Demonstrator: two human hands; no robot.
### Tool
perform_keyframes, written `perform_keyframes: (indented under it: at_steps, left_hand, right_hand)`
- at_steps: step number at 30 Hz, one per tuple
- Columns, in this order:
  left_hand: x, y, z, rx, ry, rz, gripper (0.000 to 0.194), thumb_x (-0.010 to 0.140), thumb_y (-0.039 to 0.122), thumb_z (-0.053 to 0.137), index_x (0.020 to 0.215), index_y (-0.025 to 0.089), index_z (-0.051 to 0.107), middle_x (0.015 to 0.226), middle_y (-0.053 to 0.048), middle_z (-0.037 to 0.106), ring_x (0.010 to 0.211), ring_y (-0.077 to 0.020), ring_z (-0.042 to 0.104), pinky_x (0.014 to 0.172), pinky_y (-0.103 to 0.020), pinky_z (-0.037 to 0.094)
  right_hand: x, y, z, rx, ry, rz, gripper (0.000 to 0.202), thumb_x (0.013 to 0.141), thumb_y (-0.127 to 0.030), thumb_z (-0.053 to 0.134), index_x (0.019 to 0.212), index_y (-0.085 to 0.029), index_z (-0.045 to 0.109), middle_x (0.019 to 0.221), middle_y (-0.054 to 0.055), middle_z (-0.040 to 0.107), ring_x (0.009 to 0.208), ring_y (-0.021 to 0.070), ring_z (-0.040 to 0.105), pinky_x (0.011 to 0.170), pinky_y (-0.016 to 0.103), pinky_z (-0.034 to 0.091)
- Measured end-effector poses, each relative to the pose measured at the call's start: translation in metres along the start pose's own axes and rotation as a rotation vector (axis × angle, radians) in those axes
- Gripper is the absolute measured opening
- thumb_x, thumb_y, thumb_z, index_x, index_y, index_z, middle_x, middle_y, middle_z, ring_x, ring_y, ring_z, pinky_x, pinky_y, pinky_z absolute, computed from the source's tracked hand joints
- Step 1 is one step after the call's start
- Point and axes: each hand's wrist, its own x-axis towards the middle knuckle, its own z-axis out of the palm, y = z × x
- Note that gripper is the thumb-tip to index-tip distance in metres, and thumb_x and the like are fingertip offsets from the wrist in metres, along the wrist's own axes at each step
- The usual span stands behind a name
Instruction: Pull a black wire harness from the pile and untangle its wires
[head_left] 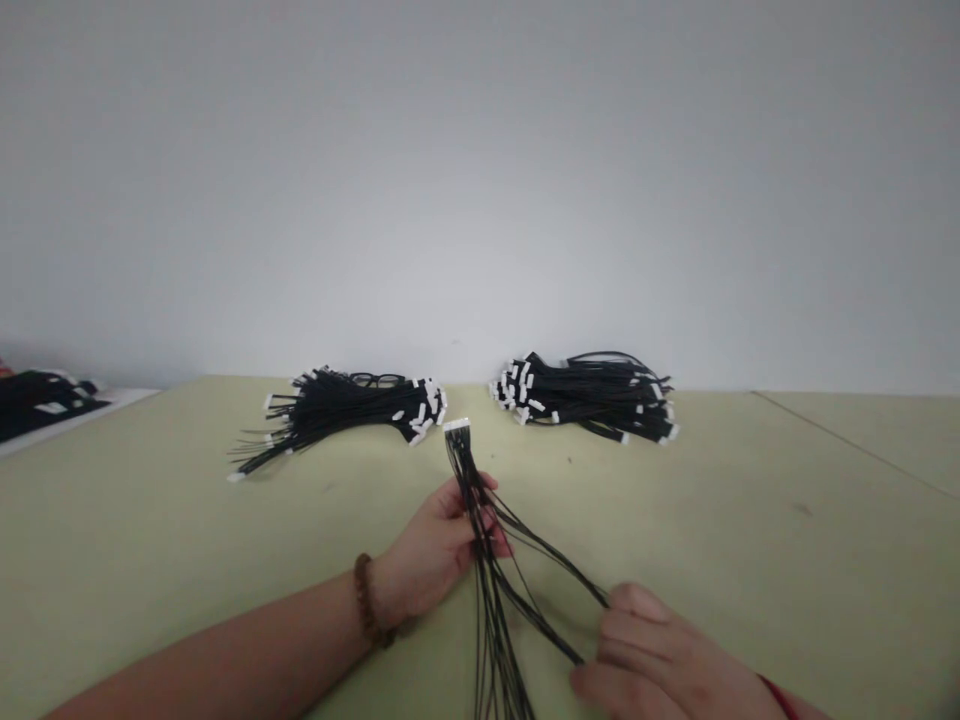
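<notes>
A wire harness of thin black wires with a white connector at its top end is held over the table. My left hand is closed round the wires a little below the connector. Several wires hang down past the bottom edge of the view. Two strands split off to the right, where my right hand grips them between its fingers. The far ends of those strands are hidden by my right hand.
At the back of the pale green table, one pile of black harnesses lies left and another pile right. Black-framed glasses lie behind the left pile. More black cables rest at far left. A wall stands behind.
</notes>
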Motion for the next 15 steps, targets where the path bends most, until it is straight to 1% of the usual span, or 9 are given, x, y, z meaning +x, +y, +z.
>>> perform_keyframes:
  at_steps: [2,3,5,6,8,10,11,13,15]
  left_hand:
    - [0.001,0.001,0.0,-0.014,0.01,0.025,0.029,0.06,0.012,0.081,0.082,0.016,0.062,0.067,0.003,0.06,0.056,-0.0114,0.06,0.061,-0.029,0.054]
    - [0.001,0.001,0.0,-0.021,0.02,0.042,0.029,0.059,0.013,0.081,0.08,0.016,0.062,0.067,0.003,0.06,0.057,-0.0107,0.06,0.061,-0.027,0.053]
    - [0.002,0.002,-0.001,-0.034,0.041,0.08,0.029,0.059,0.015,0.082,0.079,0.016,0.061,0.067,0.004,0.06,0.057,-0.0089,0.059,0.06,-0.024,0.052]
    - [0.002,0.003,-0.001,-0.037,0.047,0.097,0.029,0.06,0.016,0.082,0.079,0.017,0.061,0.067,0.005,0.06,0.057,-0.0083,0.059,0.061,-0.023,0.052]
    - [0.003,0.003,0.0,-0.038,0.044,0.123,0.031,0.059,0.017,0.083,0.08,0.017,0.06,0.066,0.005,0.06,0.058,-0.0088,0.06,0.063,-0.024,0.053]
    - [0.003,0.001,0.001,-0.032,0.02,0.142,0.035,0.057,0.018,0.085,0.081,0.017,0.06,0.067,0.004,0.062,0.06,-0.0107,0.062,0.065,-0.026,0.053]
    - [0.002,-0.001,0.001,-0.026,0.003,0.153,0.036,0.055,0.018,0.085,0.082,0.017,0.06,0.068,0.004,0.063,0.061,-0.0116,0.062,0.066,-0.027,0.053]
    - [0.0,-0.004,0.002,-0.006,-0.04,0.172,0.039,0.055,0.017,0.086,0.085,0.018,0.06,0.069,0.002,0.065,0.063,-0.0131,0.063,0.066,-0.027,0.051]
    - [-0.004,-0.002,0.004,0.021,-0.086,0.189,0.041,0.056,0.015,0.085,0.088,0.018,0.061,0.067,0.001,0.066,0.063,-0.0132,0.061,0.064,-0.025,0.048]
  right_hand:
    - [0.001,0.004,-0.001,0.046,-0.003,0.027,0.022,0.087,-0.008,0.037,0.094,-0.019,0.055,0.065,0.004,0.062,0.06,0.018,0.056,0.067,0.032,0.042]
    - [0.002,0.006,-0.002,0.071,-0.035,0.053,0.027,0.081,-0.004,0.038,0.099,-0.017,0.054,0.071,0.006,0.064,0.065,0.019,0.058,0.07,0.033,0.043]
    - [0.005,0.009,-0.004,0.104,-0.118,0.167,0.04,0.071,-0.001,0.04,0.107,-0.016,0.053,0.082,0.009,0.065,0.075,0.0217,0.059,0.073,0.035,0.044]
    - [0.006,0.009,-0.004,0.121,-0.167,0.253,0.044,0.069,-0.002,0.041,0.109,-0.015,0.053,0.086,0.01,0.065,0.078,0.0232,0.059,0.074,0.036,0.043]
    - [0.011,0.007,-0.003,0.191,-0.26,0.483,0.043,0.067,-0.004,0.045,0.106,-0.015,0.057,0.086,0.011,0.064,0.081,0.0268,0.057,0.075,0.041,0.041]
    - [0.018,0.004,0.001,0.287,-0.314,0.68,0.035,0.067,-0.008,0.049,0.099,-0.015,0.06,0.084,0.013,0.063,0.082,0.0304,0.056,0.077,0.045,0.037]
    - [0.022,0.003,0.004,0.337,-0.323,0.744,0.029,0.067,-0.01,0.051,0.094,-0.015,0.061,0.082,0.013,0.063,0.082,0.0311,0.056,0.076,0.046,0.037]
    - [0.034,0.005,0.01,0.442,-0.313,0.791,0.024,0.066,-0.012,0.054,0.089,-0.016,0.061,0.078,0.01,0.062,0.076,0.028,0.055,0.069,0.041,0.038]
    - [0.052,0.01,0.013,0.577,-0.289,0.784,0.023,0.064,-0.012,0.055,0.085,-0.018,0.059,0.07,0.003,0.058,0.064,0.02,0.053,0.058,0.031,0.037]
